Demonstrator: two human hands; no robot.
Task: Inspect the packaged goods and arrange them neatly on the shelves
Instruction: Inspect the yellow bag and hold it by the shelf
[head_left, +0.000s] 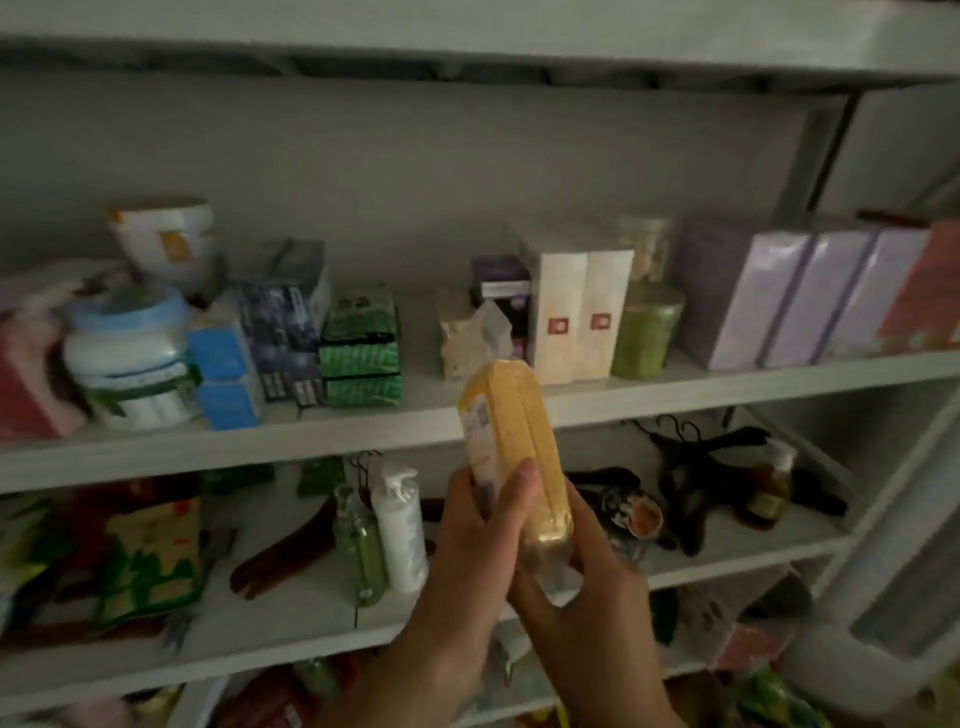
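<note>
At the shelves: I hold the yellow pack (511, 415) up in front of the middle shelf (727, 384), level with its front edge and not yet set down.
Left hand (478, 535): wrapped round the pack's lower left side, fingertips (527, 475) pressing on its yellow face.
Right hand (587, 592): cupped under the bottom end, fingers curled round the clear wrap and taking the weight.
Pack: upright, tilted a little to the left, with a barcode label (477, 421) on its upper left side. It is sealed in glossy film, and the contents are too blurred for me to name.
Handling: I judge it light and somewhat soft. The film looks slippery, and the loose end at the bottom would crumple or slide if pinched. It is best gripped across the firm middle with one hand beneath.
Open spot: bare board between the green boxes (361, 353) and the crumpled bag (457, 338), which stands just left of the cream boxes (571, 317).
Risk: the crumpled bag and the green tin (647, 332) stand close by, so a wide swing could knock them.
</note>
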